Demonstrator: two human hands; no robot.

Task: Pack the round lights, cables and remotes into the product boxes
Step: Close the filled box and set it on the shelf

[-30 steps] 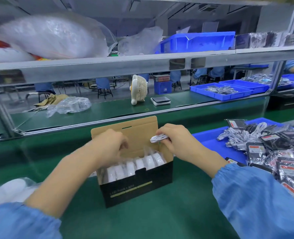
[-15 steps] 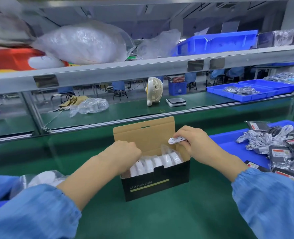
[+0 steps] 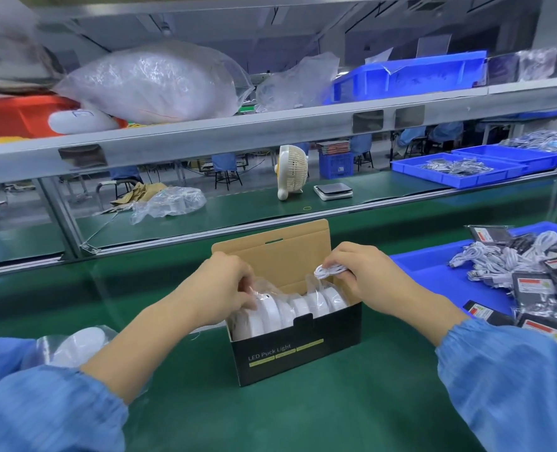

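White round lights [image 3: 290,309] in clear wrap stand on edge in the black product box [image 3: 298,349] at centre frame. The left hand [image 3: 220,288] pinches the wrap at the row's left end; the right hand [image 3: 365,277] pinches a coiled cable [image 3: 326,272] over the right end. With the row so tight, the cable may not seat and could snag the wrap.

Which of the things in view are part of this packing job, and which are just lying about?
Job:
- product box
- round lights in it
- coiled cable, held by right hand
- left hand
- blue tray of cables and remotes

Lying about:
- desk fan
- scale
- plastic bags
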